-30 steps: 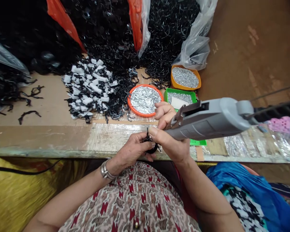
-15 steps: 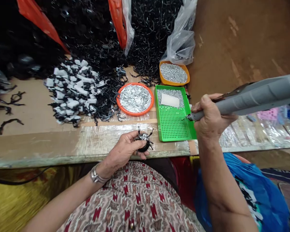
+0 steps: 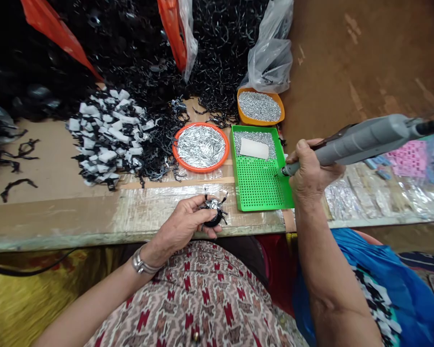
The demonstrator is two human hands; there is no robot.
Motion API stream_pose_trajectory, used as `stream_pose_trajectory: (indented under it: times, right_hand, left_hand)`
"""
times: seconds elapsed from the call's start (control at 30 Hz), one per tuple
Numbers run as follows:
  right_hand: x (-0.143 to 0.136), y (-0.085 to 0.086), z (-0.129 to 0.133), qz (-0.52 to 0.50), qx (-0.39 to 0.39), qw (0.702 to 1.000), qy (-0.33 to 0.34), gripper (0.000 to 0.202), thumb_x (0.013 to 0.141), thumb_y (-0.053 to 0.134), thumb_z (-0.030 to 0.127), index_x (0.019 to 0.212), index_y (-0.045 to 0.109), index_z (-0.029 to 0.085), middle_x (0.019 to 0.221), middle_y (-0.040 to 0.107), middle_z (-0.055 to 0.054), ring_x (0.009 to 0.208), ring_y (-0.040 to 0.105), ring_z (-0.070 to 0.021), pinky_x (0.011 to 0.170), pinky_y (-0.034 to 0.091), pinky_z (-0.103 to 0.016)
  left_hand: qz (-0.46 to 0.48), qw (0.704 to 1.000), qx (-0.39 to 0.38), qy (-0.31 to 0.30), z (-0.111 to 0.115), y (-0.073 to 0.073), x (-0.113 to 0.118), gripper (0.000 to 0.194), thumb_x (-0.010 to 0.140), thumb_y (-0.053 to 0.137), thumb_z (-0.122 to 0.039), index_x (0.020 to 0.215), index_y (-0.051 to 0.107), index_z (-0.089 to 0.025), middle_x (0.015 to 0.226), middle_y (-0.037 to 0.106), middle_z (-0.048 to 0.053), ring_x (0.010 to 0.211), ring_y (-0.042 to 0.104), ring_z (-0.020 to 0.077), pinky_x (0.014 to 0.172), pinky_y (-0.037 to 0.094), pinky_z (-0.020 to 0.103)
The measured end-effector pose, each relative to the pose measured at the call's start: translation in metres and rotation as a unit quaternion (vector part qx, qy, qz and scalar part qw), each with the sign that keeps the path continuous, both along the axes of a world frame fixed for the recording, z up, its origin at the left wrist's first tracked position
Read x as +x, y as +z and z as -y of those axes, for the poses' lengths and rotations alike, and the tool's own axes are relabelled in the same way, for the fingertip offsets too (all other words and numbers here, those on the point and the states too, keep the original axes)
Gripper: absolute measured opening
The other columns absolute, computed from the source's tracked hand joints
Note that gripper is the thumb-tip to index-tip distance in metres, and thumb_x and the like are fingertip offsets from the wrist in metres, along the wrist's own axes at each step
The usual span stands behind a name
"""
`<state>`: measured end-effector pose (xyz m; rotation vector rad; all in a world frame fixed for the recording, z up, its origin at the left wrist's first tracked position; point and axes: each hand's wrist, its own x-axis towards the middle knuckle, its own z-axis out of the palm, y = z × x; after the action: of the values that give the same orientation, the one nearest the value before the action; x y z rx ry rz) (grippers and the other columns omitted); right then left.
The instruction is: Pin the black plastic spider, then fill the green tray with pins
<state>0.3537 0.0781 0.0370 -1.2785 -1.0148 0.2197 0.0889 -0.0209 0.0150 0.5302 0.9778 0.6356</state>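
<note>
My left hand (image 3: 190,218) is closed around a small round black assembly (image 3: 214,219) with a silvery centre and several thin black legs, just above the table's front edge. Fingers hide part of it. In my right hand (image 3: 313,168) is a grey electric screwdriver (image 3: 365,140), wrapped by the fingers, its cord leaving at the far right. The driver's tip points left over the right side of a green perforated tray (image 3: 244,201). Small silvery screws (image 3: 271,140) lie in the far end of that tray, around a whitish flat block (image 3: 254,149).
An orange-rimmed round dish (image 3: 202,169) holds thin silvery pieces. Behind the tray stands a yellow-orange tub (image 3: 244,115) of small metal parts. Black-and-white pieces (image 3: 112,137) are heaped left, with black parts (image 3: 220,53) piled behind. A blue bag (image 3: 408,289) hangs at right.
The screwdriver's rear end has swung lower and away to the right, showing its cord. Its tip stays over the green tray. My left hand keeps its hold on the round assembly.
</note>
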Motion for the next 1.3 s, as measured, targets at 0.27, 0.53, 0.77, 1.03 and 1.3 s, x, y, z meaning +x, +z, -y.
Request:
stream_pose_trajectory:
  times: [0.27,0.53,0.77,1.03,1.3]
  right_hand:
    - [-0.001,-0.002,0.003,-0.005,-0.019,1.0,-0.015,0.02,0.078,0.07,0.036,0.074,0.059,0.021,0.053,0.052,0.008,0.045,0.055,-0.0114,0.052,0.053,-0.028]
    - [-0.001,-0.002,0.002,-0.008,-0.01,1.0,-0.003,0.021,0.079,0.071,0.035,0.071,0.055,0.023,0.051,0.053,0.008,0.046,0.055,-0.0119,0.055,0.055,-0.029]
    - [-0.013,0.019,0.007,-0.037,0.019,0.999,0.018,0.017,0.077,0.075,0.031,0.073,0.06,0.024,0.051,0.052,0.007,0.044,0.053,-0.0134,0.051,0.05,-0.032]
    - [-0.07,0.053,0.048,-0.144,-0.03,0.974,0.174,0.02,0.076,0.079,0.029,0.076,0.059,0.026,0.052,0.046,0.008,0.046,0.049,-0.0124,0.05,0.046,-0.031]
    - [-0.119,0.053,0.099,-0.184,-0.099,0.921,0.329,0.021,0.082,0.078,0.034,0.089,0.061,0.026,0.06,0.051,0.008,0.05,0.054,-0.0115,0.053,0.049,-0.03]
  left_hand:
    - [0.002,1.0,0.0,0.002,0.0,0.003,0.0,0.046,0.075,0.081,-0.029,0.114,0.063,-0.012,0.085,0.068,0.005,0.068,0.076,0.0217,0.056,0.06,0.025]
    - [0.007,1.0,0.003,0.005,-0.001,0.004,0.0,0.044,0.076,0.08,-0.028,0.113,0.064,-0.011,0.087,0.068,0.006,0.066,0.075,0.0208,0.055,0.06,0.026]
    - [0.021,1.0,0.014,0.006,-0.001,0.002,-0.001,0.039,0.077,0.079,-0.028,0.11,0.065,-0.012,0.094,0.07,0.009,0.068,0.075,0.0205,0.056,0.061,0.026]
    - [0.058,0.998,0.015,0.015,-0.003,-0.007,-0.001,0.037,0.077,0.079,-0.028,0.108,0.065,-0.013,0.089,0.067,0.006,0.068,0.075,0.0217,0.055,0.06,0.027]
    - [0.062,0.997,0.034,0.001,-0.006,0.004,-0.002,0.039,0.078,0.076,-0.028,0.111,0.064,-0.011,0.094,0.07,0.01,0.067,0.072,0.0179,0.057,0.06,0.027]
